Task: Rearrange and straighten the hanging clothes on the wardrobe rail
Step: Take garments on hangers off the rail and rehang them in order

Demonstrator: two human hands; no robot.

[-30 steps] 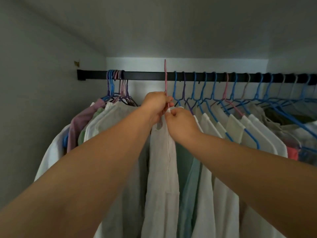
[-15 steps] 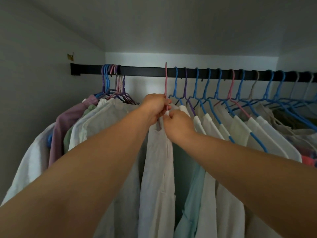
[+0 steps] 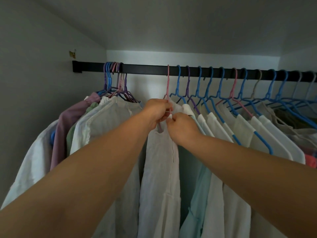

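A black wardrobe rail (image 3: pixel 145 69) runs across the back, hung with several plastic hangers. A pale white garment (image 3: pixel 159 169) hangs from a pink hanger (image 3: pixel 168 81) whose hook is on the rail, in the gap between two groups of clothes. My left hand (image 3: pixel 158 111) grips the neck of this garment at the hanger's base. My right hand (image 3: pixel 181 126) pinches the collar right beside it, the two hands touching. A tight bunch of clothes (image 3: pixel 96 124) hangs at the left end. Light shirts on blue hangers (image 3: pixel 228 127) fill the right.
The wardrobe's left wall (image 3: pixel 34 83) stands close to the leftmost white garment. A sloping ceiling (image 3: pixel 171 23) sits low above the rail. A light blue garment (image 3: pixel 199 194) hangs just right of the held one. A coral item (image 3: pixel 310 160) shows at the far right.
The pink hanger's hook came down from above the rail onto it. Both hands stayed on the garment's collar, and my view drew slightly closer.
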